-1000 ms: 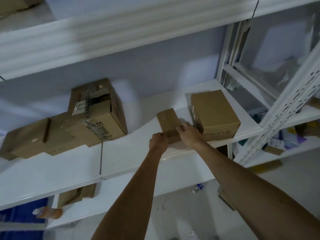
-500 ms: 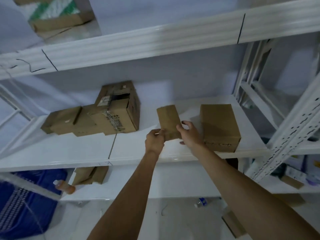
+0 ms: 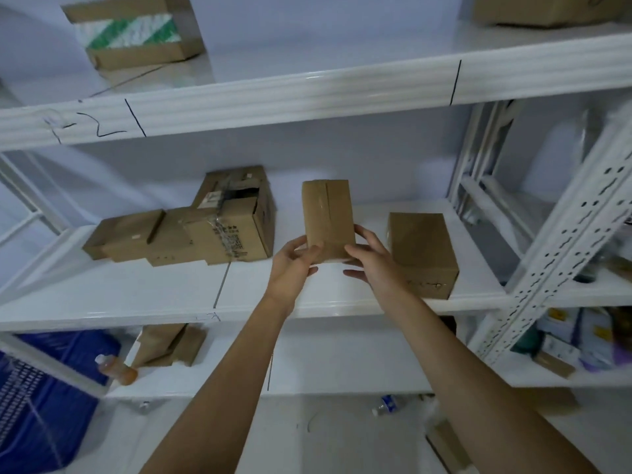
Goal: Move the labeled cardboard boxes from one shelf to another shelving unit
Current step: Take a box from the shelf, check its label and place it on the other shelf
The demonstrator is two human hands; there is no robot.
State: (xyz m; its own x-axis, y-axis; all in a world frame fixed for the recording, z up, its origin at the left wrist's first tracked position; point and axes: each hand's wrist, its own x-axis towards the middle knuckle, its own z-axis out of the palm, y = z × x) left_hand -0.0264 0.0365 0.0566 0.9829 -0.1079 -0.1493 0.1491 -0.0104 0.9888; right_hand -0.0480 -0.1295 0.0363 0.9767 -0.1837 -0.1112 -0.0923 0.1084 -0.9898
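Observation:
A small taped cardboard box (image 3: 327, 213) is lifted above the middle white shelf (image 3: 171, 295), tilted upright. My left hand (image 3: 294, 265) grips its lower left corner and my right hand (image 3: 371, 258) holds its lower right edge. To its right a plain brown box (image 3: 422, 254) rests on the shelf near the front edge. On the left of the same shelf stands a cluster of labelled boxes (image 3: 212, 230), one with a torn-open top.
The upper shelf (image 3: 307, 87) carries a box with green and white stripes (image 3: 133, 32) and another box (image 3: 543, 8) at the right. A perforated white upright (image 3: 561, 254) stands right. Below lie flattened cardboard (image 3: 167, 347), an orange bottle (image 3: 118, 371) and a blue crate (image 3: 41, 405).
Both hands have raised the small box off the middle shelf and tipped it upright. The view has tilted upward, bringing the upper shelf and its boxes into sight.

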